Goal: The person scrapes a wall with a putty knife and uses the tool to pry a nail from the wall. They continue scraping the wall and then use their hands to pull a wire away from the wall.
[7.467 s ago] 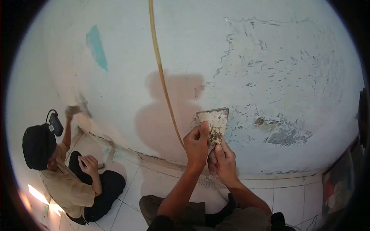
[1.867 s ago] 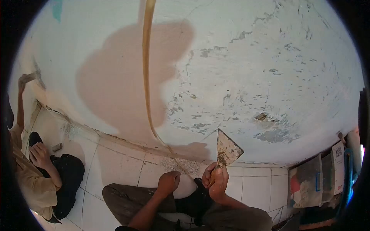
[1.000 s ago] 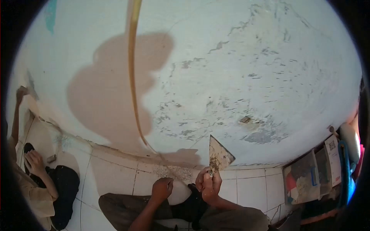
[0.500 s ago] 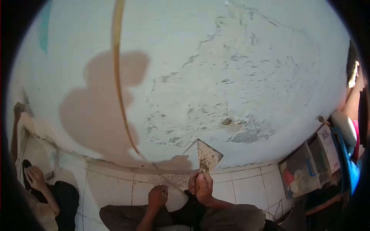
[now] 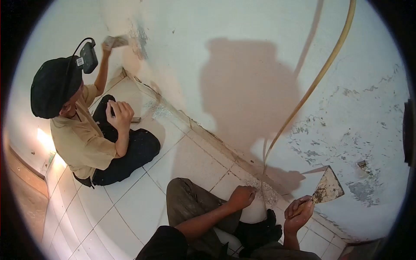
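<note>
My right hand [image 5: 299, 214] grips a putty knife [image 5: 328, 186] by its handle. The broad, triangular blade is smeared with plaster and points up, close in front of the wall [image 5: 242, 26]. On the wall behind it lies a rough patch [image 5: 333, 143] of scraped, flaking paint, with a small hole [image 5: 362, 165] and a grey bare spot [image 5: 364, 193]. My left hand [image 5: 242, 197] is closed with curled fingers near my bent leg [image 5: 195, 195], and nothing shows in it. White flakes [image 5: 266, 193] are scattered on the floor at the wall's foot.
A co-worker [image 5: 82, 138] in a black cap sits cross-legged at the left, holding a scraper [image 5: 116, 41] against the wall near the corner. A yellowish hose [image 5: 320, 78] hangs along the wall to the floor. White tiles [image 5: 125, 203] cover the floor.
My view has swung left, so the co-worker now shows in full and the flaking patch sits at the right. The putty knife stays in my right hand.
</note>
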Available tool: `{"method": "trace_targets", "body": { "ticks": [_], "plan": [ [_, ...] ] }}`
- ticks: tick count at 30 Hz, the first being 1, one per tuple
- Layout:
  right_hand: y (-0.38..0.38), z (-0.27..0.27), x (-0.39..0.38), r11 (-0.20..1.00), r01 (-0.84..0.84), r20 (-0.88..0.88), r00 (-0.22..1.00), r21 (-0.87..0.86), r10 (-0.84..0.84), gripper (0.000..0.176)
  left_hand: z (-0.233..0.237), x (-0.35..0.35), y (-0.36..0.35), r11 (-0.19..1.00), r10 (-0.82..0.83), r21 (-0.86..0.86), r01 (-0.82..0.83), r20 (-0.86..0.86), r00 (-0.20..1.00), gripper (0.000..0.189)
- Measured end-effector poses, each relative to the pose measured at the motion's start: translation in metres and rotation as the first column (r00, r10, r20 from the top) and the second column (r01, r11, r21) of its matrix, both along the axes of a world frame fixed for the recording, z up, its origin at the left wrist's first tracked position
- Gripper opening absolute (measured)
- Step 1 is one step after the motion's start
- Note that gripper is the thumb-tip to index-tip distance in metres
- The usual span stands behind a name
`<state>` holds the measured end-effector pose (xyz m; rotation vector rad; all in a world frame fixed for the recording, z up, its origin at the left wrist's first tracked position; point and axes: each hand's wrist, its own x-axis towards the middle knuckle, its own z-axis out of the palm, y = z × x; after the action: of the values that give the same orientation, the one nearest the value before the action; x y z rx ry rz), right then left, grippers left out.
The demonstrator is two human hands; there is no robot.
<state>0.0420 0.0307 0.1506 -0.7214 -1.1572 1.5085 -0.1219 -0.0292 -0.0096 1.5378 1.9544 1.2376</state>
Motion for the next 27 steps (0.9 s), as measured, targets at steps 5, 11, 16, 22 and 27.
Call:
{"method": "trace_targets", "body": {
  "ticks": [5, 11, 16, 22, 27],
  "plan": [
    [-0.0027, 0.0021, -0.0002, 0.999, 0.026, 0.009, 1.0, -0.022, -0.026, 0.032, -0.0005, 0.0029, -0.0029, 1.0, -0.023, 0.004, 0.023, -0.032, 0.999, 0.018],
    [-0.0008, 0.0017, 0.0011, 1.0, -0.005, 0.013, 1.0, -0.012, 0.005, 0.033, -0.005, 0.0025, 0.0004, 0.999, -0.034, -0.009, 0.034, -0.021, 0.999, 0.018],
    [-0.0026, 0.0039, -0.0006, 0.999, 0.017, 0.01, 1.0, -0.032, -0.016, 0.032, -0.002, 0.0029, -0.0002, 0.999, -0.024, -0.028, 0.023, -0.052, 0.998, 0.018],
    [-0.0014, 0.0035, 0.0004, 1.0, 0.011, 0.015, 1.0, -0.026, -0.011, 0.031, -0.0023, 0.0013, 0.0015, 0.999, 0.043, 0.002, -0.043, -0.059, 0.997, 0.015],
    [-0.0014, 0.0028, 0.0008, 1.0, 0.006, 0.02, 1.0, -0.016, -0.005, 0.032, -0.0081, -0.0002, 0.0034, 0.996, 0.08, 0.042, -0.077, -0.092, 0.993, 0.016]
  ]
}}
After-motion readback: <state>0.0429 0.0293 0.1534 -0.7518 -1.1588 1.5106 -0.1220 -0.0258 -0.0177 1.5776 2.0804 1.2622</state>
